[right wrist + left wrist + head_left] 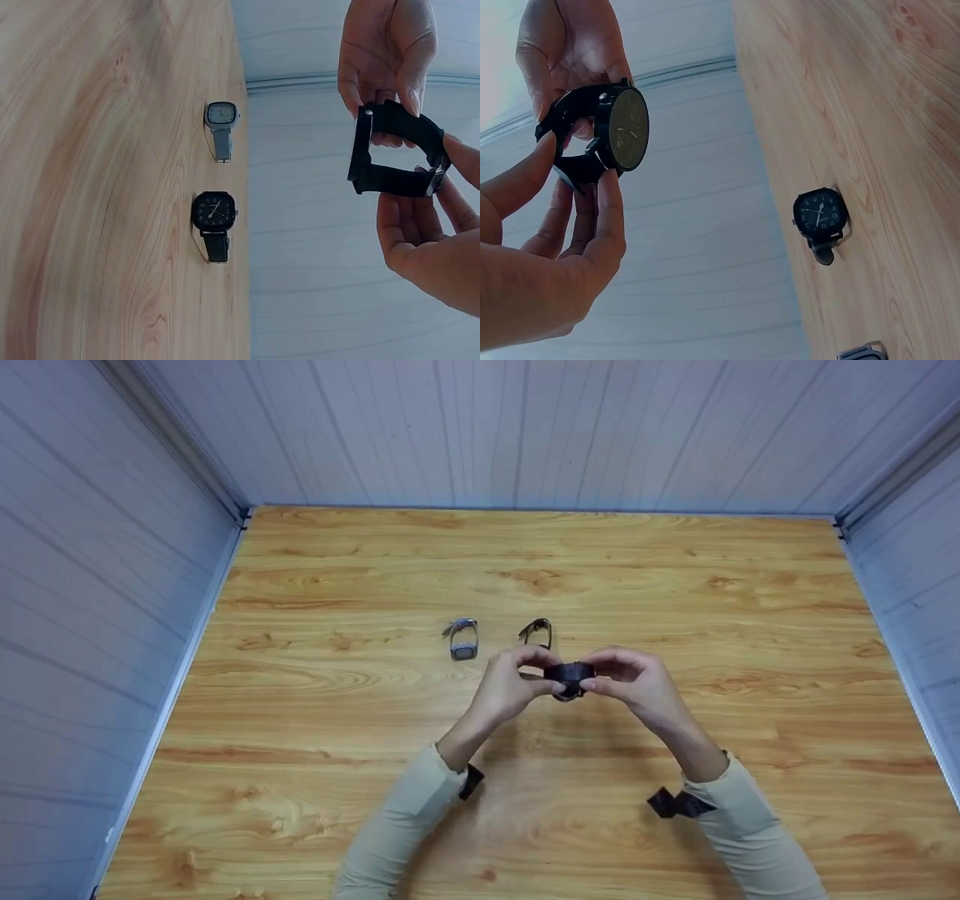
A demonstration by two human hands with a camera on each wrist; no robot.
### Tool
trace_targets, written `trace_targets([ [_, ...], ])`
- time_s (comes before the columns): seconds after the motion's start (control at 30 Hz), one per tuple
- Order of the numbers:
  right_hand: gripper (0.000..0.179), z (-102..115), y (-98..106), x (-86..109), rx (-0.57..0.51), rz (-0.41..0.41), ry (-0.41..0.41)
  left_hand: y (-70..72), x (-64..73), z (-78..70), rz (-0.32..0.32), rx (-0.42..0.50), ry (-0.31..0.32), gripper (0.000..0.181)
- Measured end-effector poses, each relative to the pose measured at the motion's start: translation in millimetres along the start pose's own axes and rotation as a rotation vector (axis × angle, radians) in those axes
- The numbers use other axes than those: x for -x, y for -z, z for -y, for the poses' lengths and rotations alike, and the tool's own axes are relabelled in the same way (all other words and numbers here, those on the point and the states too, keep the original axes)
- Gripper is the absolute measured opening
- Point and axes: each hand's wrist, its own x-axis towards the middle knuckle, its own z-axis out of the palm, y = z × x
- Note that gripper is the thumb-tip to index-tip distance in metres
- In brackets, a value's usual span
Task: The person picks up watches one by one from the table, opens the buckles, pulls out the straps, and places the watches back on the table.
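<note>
Pale panelled walls (pixel 480 435) stand around the wooden table (pixel 300 720), and beige sleeves (pixel 405 817) reach in over it! Left hand (pixel 510 686) and right hand (pixel 637 686) both pinch the round black watch (pixel 568 671), thumbs and fingers closed onto its strap, up above the wood. Just beyond the left hand sits a squarish black watch (pixel 214 211), with a smaller grey watch (pixel 221 112) near it. From the head, left fingers block the squarish one's dial; the right wrist view catches the held dial edge-on, and the left wrist view crops the grey one!
</note>
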Motion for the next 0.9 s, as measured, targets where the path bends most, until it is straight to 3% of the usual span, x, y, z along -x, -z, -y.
trace_targets([
  [0.27, 0.028, -1.1, 0.6, 0.4, 0.014, 0.009, 0.013, -0.4, 0.5, 1.1, 0.023, -0.019, -0.008, 0.023],
  [0.7, 0.026, -2.5, 0.0, 1.3, 0.016, 0.037, 0.034, -4.1, 2.0, -2.7, 0.084, -0.124, -0.061, 0.028],
  [0.9, 0.025, -2.2, -0.8, 1.8, 0.032, 0.057, 0.056, -7.9, 3.4, -3.6, 0.066, -0.194, -0.142, 0.031],
])
